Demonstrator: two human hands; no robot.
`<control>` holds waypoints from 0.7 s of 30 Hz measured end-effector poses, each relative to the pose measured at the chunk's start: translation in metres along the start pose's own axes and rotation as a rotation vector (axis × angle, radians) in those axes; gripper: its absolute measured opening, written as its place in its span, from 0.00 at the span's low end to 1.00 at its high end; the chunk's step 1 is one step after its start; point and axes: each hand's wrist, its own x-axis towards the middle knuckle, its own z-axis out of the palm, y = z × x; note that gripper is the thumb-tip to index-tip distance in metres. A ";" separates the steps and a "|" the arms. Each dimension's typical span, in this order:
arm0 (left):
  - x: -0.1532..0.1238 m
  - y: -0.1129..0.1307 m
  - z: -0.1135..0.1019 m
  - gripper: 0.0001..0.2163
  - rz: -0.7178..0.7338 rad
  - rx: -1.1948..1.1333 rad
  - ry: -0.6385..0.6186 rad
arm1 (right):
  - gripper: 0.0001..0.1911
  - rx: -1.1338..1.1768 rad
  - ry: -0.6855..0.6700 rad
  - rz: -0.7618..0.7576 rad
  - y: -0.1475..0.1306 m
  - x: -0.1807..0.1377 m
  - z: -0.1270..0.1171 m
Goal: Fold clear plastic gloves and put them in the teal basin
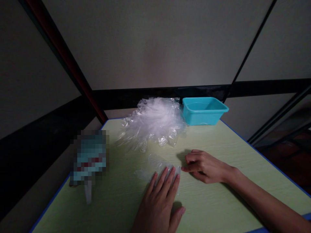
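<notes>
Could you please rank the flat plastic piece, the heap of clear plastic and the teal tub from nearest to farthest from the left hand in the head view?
1. The flat plastic piece, touching, under the fingertips of the left hand.
2. The heap of clear plastic, farther back, mid-table.
3. The teal tub, at the far edge, to the right.

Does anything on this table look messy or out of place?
Only the heap of clear plastic gloves beside the teal tub: loose and crumpled, not stacked. One glove lies flat under the left hand; the right hand touches its edge.
</notes>
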 end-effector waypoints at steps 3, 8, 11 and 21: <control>-0.001 0.000 -0.002 0.30 0.002 -0.003 -0.004 | 0.15 -0.004 -0.005 0.004 -0.001 0.000 -0.001; -0.004 0.000 0.000 0.31 0.012 -0.002 -0.024 | 0.15 -0.017 -0.035 0.013 -0.002 0.001 -0.004; -0.004 -0.001 0.001 0.30 0.008 -0.009 -0.022 | 0.15 -0.026 -0.024 0.001 -0.002 0.001 -0.003; -0.003 -0.002 0.000 0.29 0.016 -0.021 -0.052 | 0.17 -0.035 0.129 -0.065 0.004 0.000 0.013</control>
